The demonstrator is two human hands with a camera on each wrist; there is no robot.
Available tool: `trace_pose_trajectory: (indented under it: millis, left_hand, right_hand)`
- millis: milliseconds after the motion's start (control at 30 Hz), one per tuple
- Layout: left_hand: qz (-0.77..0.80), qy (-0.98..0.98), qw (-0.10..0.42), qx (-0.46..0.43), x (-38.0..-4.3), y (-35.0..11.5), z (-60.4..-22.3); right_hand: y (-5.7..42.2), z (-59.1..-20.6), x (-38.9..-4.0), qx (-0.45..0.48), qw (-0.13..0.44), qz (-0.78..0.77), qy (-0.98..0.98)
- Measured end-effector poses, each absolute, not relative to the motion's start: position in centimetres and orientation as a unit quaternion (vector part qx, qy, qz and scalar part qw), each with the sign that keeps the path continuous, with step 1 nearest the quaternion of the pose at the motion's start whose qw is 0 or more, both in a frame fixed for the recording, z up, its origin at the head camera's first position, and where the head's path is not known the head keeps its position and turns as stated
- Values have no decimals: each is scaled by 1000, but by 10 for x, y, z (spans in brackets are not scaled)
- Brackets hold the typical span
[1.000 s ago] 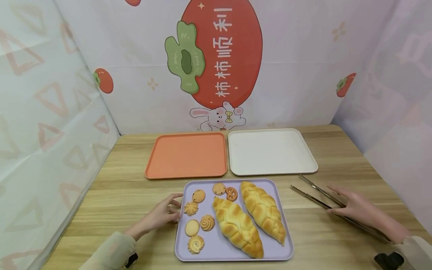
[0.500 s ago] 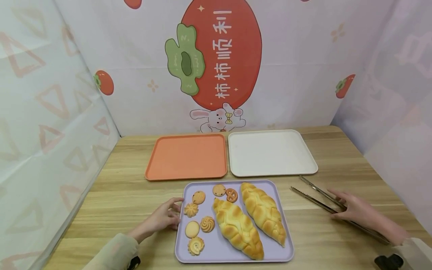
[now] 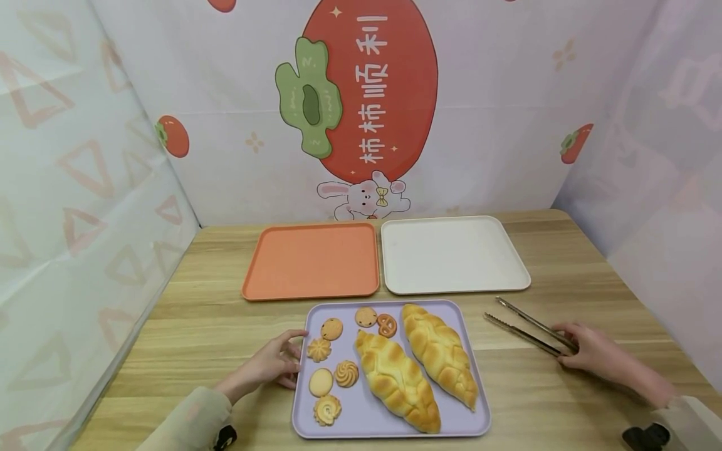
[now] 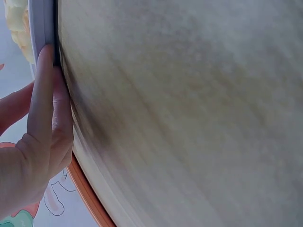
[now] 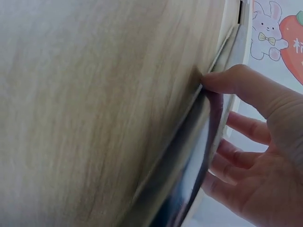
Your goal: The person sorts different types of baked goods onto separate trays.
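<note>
A lavender tray (image 3: 352, 416) lies near the front of the table. Two braided loaves (image 3: 397, 383) fill its right half, and several cookies (image 3: 321, 382) and a small pretzel lie at its left and top. My left hand (image 3: 271, 362) rests at the tray's left rim; in the left wrist view its fingertips (image 4: 46, 54) touch the outer side. To the tray's right, my right hand (image 3: 598, 358) holds metal tongs (image 3: 524, 336) between thumb and fingers. The toothed tips point toward the tray and stand apart. Behind the hand the tongs' rear part is hidden.
Behind the lavender tray lie an orange tray (image 3: 313, 262) at left and a white tray (image 3: 454, 255) at right, both bare. The wooden table (image 3: 175, 332) ends at a printed backdrop (image 3: 485, 156). Cloth walls (image 3: 68, 188) rise on both sides.
My right hand has tightened on the tongs, and the arms have come a little closer together and shifted slightly. The left hand stays at the tray's rim.
</note>
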State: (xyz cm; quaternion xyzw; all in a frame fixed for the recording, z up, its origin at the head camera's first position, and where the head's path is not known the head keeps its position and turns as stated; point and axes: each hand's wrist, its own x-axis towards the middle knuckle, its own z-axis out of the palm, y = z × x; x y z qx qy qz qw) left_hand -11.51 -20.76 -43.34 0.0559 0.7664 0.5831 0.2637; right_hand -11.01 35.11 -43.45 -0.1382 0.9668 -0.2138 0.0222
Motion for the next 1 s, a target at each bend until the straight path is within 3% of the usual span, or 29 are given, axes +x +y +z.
trace_pose_trajectory:
  millis: [267, 1000]
  left_hand:
    - [585, 765, 263, 52, -114, -207, -434]
    - [581, 768, 265, 48, -113, -206, -431]
  right_hand:
    - [353, -440, -110, -181, -41, -253, 950]
    - [325, -405, -108, -206, -93, -272, 935]
